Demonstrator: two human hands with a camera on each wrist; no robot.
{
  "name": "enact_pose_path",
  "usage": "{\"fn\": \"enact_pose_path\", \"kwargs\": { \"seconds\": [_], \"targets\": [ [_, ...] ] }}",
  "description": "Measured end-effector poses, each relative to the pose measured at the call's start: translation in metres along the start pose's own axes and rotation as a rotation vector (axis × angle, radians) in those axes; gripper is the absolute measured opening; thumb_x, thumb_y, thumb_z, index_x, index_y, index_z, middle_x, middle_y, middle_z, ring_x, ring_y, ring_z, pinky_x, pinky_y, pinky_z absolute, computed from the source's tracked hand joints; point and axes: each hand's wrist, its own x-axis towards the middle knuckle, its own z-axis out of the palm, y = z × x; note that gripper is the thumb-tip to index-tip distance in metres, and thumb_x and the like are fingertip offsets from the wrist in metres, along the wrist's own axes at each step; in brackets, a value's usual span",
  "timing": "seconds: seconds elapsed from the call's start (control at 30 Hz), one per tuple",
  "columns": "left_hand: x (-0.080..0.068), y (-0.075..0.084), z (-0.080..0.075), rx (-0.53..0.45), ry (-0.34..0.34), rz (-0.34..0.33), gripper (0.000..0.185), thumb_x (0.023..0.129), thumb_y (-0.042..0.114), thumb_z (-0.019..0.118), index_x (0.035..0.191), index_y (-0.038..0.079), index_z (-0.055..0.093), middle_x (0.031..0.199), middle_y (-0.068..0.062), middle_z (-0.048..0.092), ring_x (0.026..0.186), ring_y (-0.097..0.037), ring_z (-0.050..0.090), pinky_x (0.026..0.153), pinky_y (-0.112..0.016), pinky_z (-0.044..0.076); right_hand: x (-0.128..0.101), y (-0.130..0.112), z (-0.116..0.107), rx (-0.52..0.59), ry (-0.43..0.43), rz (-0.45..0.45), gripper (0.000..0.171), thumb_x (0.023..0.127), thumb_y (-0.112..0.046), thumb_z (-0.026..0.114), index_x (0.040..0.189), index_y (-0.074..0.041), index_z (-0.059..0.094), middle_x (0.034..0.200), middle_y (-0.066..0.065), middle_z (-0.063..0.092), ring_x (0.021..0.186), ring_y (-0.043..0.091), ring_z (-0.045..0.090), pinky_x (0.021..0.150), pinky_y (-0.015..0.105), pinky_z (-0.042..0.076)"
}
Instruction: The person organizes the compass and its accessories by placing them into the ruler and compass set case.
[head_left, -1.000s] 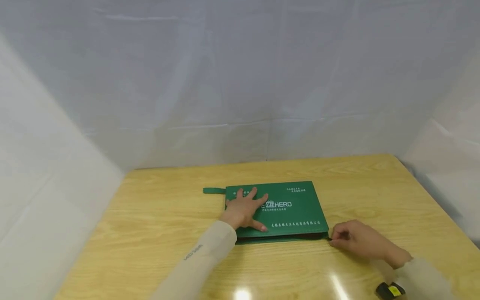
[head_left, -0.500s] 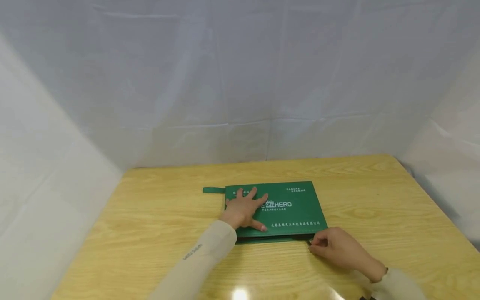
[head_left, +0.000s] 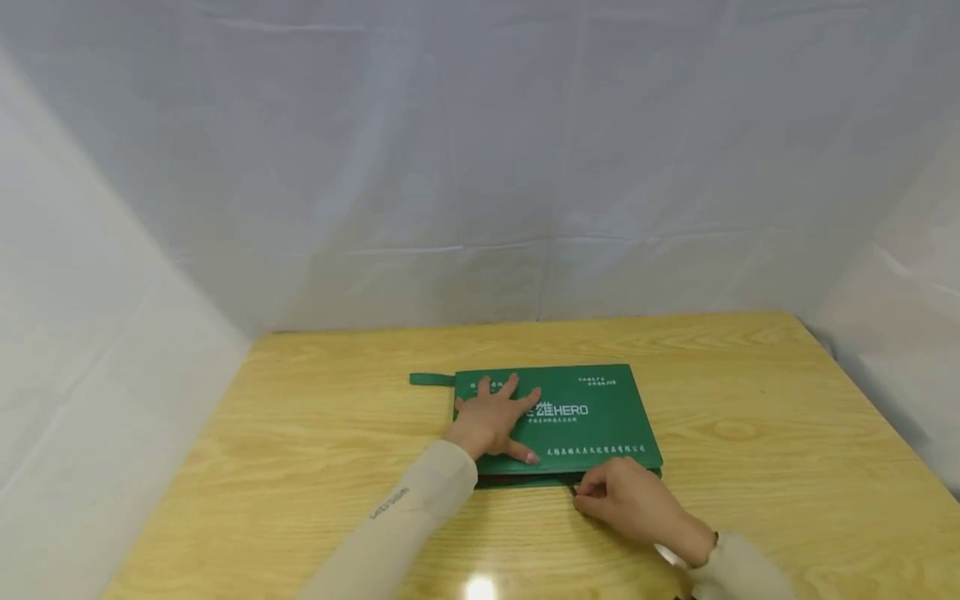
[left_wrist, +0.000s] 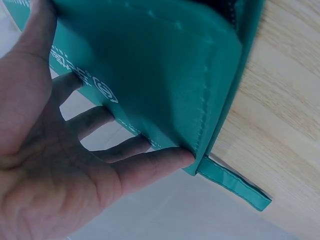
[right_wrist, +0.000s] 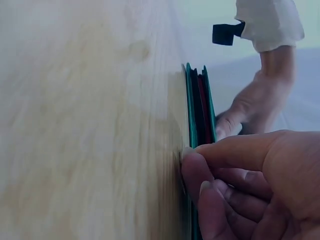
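A green zip case (head_left: 600, 429) with white lettering and "HERO" on its cover lies flat on the wooden table. My left hand (head_left: 491, 419) rests spread on the left part of the cover, and the left wrist view shows the fingertips touching it. At the case's front edge, my right hand (head_left: 633, 502) pinches the small dark zip pull (head_left: 573, 490) between thumb and forefinger. Left of that hand the front edge gapes. In the right wrist view a dark red lining (right_wrist: 203, 107) shows inside the gap. My right fingers (right_wrist: 227, 155) mostly hide the pull there.
A green wrist strap (head_left: 432, 379) sticks out from the case's back left corner onto the light wooden table (head_left: 322, 417). White sheeting (head_left: 495, 167) hangs behind the table and along both sides. A black device (right_wrist: 223, 34) sits at my left wrist.
My right hand has slid left along the case's front edge with the zip pull, from the right corner to near the middle. The left hand has stayed in place on the cover.
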Motion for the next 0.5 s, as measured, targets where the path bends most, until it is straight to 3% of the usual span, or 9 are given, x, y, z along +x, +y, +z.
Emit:
{"fn": "enact_pose_path", "kwargs": {
  "seconds": [0.3,0.5],
  "targets": [
    [-0.002,0.0,0.0,0.003,0.002,0.001,0.096,0.071,0.063,0.069,0.151,0.035,0.024,0.158,-0.003,0.014,0.139,-0.044,0.013,0.095,-0.069,0.03,0.003,-0.009,0.004,-0.045,-0.002,0.048,0.009,0.087,-0.025,0.07,0.079,-0.021,0.073,0.068,-0.018,0.06,0.059,-0.001,0.052,0.053,0.023,0.045],
    [-0.001,0.0,0.0,-0.002,-0.001,-0.001,0.097,0.071,0.063,0.069,0.152,0.035,0.023,0.158,-0.003,0.013,0.14,-0.044,0.013,0.096,-0.069,0.03,0.004,-0.012,-0.018,-0.08,-0.03,0.086,0.026,0.091,-0.044,0.062,0.078,-0.024,0.073,0.064,-0.017,0.059,0.051,0.003,0.048,0.046,0.024,0.04]
  ]
}}
